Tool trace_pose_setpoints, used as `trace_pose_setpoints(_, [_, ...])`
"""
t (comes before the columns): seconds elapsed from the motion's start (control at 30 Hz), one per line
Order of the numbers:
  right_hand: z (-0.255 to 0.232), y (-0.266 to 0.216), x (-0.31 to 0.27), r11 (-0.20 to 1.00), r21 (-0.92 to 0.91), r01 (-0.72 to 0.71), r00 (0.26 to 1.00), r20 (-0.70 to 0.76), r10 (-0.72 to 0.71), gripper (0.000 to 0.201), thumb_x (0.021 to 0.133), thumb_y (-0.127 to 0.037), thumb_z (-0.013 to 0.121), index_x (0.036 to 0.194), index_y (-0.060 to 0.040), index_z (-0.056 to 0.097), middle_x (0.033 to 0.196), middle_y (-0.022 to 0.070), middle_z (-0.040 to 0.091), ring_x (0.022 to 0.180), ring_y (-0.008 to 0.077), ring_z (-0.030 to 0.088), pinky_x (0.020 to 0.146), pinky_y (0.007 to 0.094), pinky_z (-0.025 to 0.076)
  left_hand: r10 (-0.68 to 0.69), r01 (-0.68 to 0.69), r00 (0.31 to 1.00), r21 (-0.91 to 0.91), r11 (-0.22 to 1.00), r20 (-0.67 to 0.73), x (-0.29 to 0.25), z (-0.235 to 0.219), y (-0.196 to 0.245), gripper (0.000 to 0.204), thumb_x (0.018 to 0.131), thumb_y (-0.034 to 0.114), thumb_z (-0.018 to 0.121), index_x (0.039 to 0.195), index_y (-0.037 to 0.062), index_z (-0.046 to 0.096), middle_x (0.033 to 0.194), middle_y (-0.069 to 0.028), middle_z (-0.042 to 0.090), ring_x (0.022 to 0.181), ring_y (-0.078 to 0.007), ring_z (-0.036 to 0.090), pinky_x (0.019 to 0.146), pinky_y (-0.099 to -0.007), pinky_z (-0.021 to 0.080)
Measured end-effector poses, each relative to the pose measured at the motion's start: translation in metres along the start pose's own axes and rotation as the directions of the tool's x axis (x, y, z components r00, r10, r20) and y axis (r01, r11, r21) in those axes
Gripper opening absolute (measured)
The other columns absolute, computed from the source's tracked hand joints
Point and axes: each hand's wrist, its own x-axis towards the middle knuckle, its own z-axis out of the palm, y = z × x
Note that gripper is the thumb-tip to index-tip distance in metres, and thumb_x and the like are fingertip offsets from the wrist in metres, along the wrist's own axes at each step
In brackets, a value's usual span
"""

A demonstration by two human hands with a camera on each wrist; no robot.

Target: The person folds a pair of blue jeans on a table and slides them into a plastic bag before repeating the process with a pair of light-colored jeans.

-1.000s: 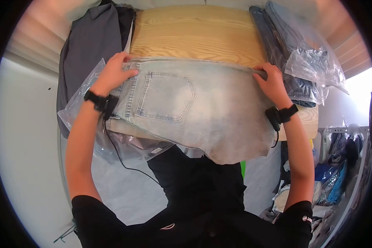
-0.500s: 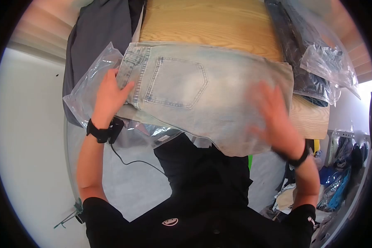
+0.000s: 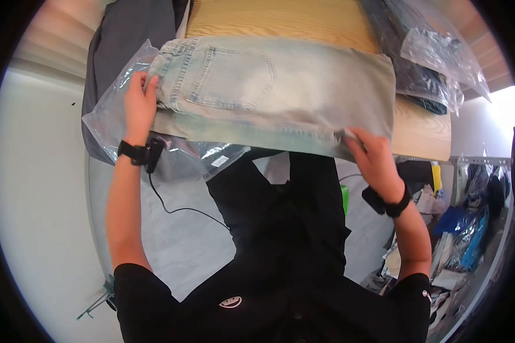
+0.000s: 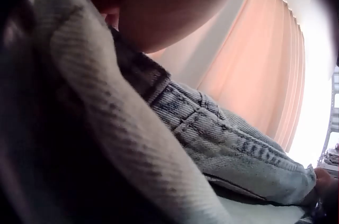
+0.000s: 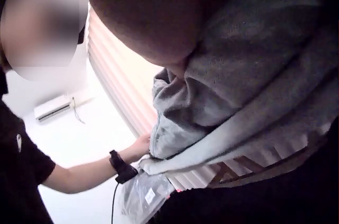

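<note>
A pair of faded light-blue jeans, folded lengthwise with a back pocket facing up, lies across the wooden table. At the waistband end, my left hand grips the edge, thumb beside the belt loop; some fingers are hidden in the left wrist view, where the waistband runs close to the camera. My right hand pinches the front edge of the jeans toward the leg end, bunching the cloth. In the right wrist view, the gathered denim hangs beneath that hand.
Under the waistband end, a clear plastic bag spreads past the table's front. Dark grey garments lie at the left, bagged jeans at the right. A rack with bagged clothes stands at lower right. A cable trails from my left wrist.
My right hand has left the right end of the jeans and now pinches their front edge. The hanging front flap has been drawn up, leaving a straighter edge. My left hand stays by the waistband.
</note>
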Motion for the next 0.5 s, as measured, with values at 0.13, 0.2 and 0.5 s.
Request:
trace_pose_setpoints(0.13, [-0.004,0.008,0.016,0.994,0.112,-0.005,0.999,-0.031,0.009,0.020,0.092,-0.015,0.063,0.102,0.0017,0.066,0.075,0.0186,0.064,0.065,0.0250,0.060,0.064,0.0329,0.047,-0.008,0.006,0.999,0.043,0.999,0.047,0.007,0.001,-0.006,0.026,0.092,0.023,0.063,0.104,0.0015,0.056,0.089,-0.0158,0.066,0.080,-0.0325,0.064,0.071,-0.0394,0.049])
trace_pose_setpoints(0.2, [-0.002,0.015,0.022,0.990,0.140,-0.017,1.000,0.000,0.017,0.021,0.092,-0.017,0.063,0.101,0.0021,0.066,0.073,0.0168,0.064,0.063,0.0202,0.058,0.063,0.0317,0.046,-0.045,0.038,0.996,0.091,0.995,0.081,0.011,-0.002,-0.002,0.026,0.091,0.020,0.065,0.107,0.0023,0.056,0.095,-0.0159,0.066,0.087,-0.0322,0.064,0.075,-0.0396,0.049])
trace_pose_setpoints(0.5, [0.006,0.018,0.000,0.990,0.133,0.035,0.999,-0.021,-0.033,0.031,0.085,-0.019,0.070,0.113,-0.0047,0.066,0.103,0.0118,0.069,0.090,0.0219,0.065,0.084,0.0348,0.050,0.592,-0.535,0.755,-0.257,0.805,0.282,-0.088,0.003,0.158,0.066,0.074,0.013,0.078,0.133,0.0051,0.050,0.132,-0.0166,0.054,0.124,-0.0346,0.050,0.106,-0.0404,0.039])
